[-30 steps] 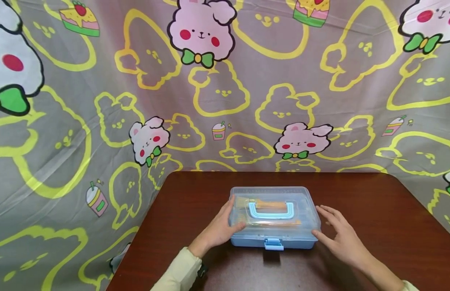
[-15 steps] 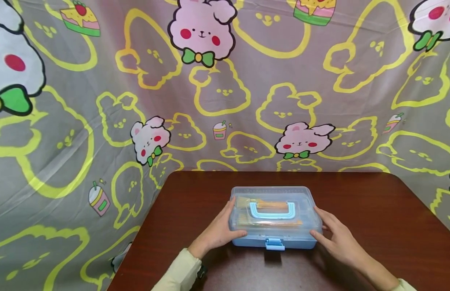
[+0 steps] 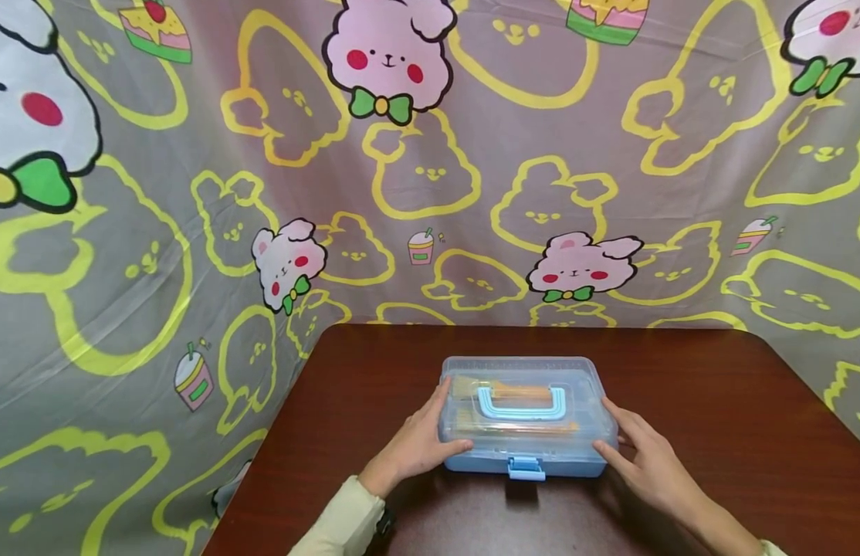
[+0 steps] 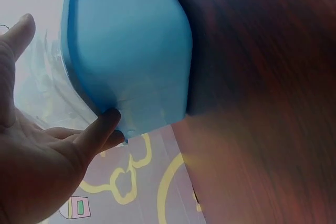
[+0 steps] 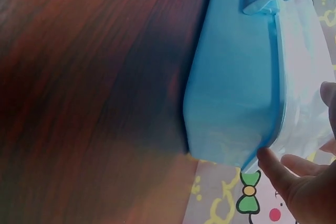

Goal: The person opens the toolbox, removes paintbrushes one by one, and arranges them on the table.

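Note:
A storage box [image 3: 472, 463] with a light blue base stands on the table, its clear lid [image 3: 583, 386] down over it. On the lid lies a blue handle [image 3: 522, 413]; a blue latch [image 3: 526, 468] sticks out at the front, as the right wrist view also shows. My left hand [image 3: 414, 440] holds the box's left side, fingers along the side and thumb over the front of the lid. My right hand [image 3: 655, 459] mirrors it on the right side. In both wrist views, fingertips [image 4: 111, 116] sit at the rim where lid and base meet.
Through the lid show orange and yellowish long items [image 3: 523, 391], blurred by the plastic. The brown wooden table [image 3: 360, 371] ends at a back edge against a printed cloth curtain [image 3: 472, 177], which also hangs at the left and right.
My right hand has moved left from beside the box onto its right side. The left hand stays at the left side; its thumb has shifted slightly. The box stays in nearly the same place.

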`<state>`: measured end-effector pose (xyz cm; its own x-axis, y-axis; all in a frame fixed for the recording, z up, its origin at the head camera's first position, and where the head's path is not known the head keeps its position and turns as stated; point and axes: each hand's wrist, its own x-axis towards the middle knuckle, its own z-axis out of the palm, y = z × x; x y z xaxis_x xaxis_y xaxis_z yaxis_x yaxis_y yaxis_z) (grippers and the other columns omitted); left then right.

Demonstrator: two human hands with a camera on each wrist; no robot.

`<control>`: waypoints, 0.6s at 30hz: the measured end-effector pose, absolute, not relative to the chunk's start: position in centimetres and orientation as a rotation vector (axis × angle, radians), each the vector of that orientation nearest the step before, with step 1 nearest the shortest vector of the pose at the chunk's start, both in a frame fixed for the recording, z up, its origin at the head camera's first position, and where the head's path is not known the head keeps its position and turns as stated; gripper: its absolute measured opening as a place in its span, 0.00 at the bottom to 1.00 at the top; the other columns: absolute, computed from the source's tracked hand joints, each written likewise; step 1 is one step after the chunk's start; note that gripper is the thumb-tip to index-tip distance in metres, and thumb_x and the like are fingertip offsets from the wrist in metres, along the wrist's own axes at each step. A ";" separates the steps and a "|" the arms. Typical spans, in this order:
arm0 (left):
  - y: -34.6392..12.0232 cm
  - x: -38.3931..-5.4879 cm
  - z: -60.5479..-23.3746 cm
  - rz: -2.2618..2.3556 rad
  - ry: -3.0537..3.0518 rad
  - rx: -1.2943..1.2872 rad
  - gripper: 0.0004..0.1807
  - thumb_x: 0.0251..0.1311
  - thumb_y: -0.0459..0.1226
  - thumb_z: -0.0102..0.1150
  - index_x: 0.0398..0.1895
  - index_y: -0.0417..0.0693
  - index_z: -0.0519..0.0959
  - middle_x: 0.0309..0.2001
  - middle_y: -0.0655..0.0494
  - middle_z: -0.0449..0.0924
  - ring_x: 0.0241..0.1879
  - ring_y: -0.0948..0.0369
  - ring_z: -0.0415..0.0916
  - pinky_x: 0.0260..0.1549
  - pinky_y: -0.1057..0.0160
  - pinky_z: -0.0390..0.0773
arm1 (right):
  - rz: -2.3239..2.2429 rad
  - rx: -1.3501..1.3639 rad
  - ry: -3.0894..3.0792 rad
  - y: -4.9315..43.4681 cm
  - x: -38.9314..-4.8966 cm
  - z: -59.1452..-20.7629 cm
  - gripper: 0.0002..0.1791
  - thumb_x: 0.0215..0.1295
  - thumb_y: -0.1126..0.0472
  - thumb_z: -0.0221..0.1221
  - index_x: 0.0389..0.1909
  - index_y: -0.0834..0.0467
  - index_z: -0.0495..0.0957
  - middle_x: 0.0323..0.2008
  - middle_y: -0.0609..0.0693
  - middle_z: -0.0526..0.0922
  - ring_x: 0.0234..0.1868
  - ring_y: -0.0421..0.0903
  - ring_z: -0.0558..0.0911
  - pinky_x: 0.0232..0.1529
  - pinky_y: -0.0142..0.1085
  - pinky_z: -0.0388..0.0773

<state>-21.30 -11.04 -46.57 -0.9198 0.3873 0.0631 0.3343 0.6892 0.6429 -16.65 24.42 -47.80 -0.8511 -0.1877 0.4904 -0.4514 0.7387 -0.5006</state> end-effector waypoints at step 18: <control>-11.0 -21.0 -46.2 1.060 2.937 0.584 0.53 0.51 0.65 0.59 0.75 0.61 0.46 0.71 0.53 0.56 0.66 0.53 0.60 0.56 0.46 0.67 | 0.787 0.497 -2.507 24.7 -16.2 -46.7 0.38 0.53 0.58 0.70 0.65 0.60 0.67 0.49 0.55 0.77 0.35 0.39 0.80 0.31 0.34 0.79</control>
